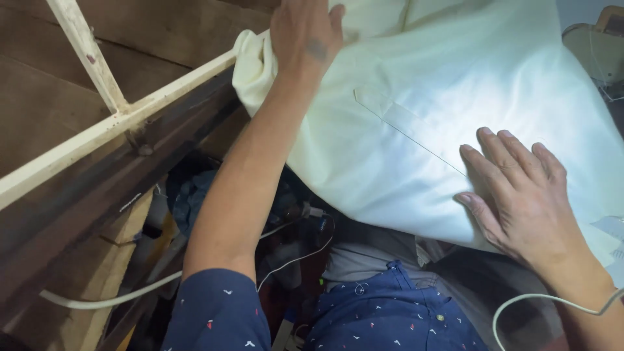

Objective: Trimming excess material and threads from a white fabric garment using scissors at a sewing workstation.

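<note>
On the far left edge | my left hand (305,36) gripped the cream garment (455,97) | right hand (520,195) lay open, flat | I judged: pull evenly, smooth outward.

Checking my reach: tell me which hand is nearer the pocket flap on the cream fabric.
Right. The right hand lies flat just beside the pocket flap, to its lower right; the left hand grips the cream fabric at its far upper-left edge.
</note>
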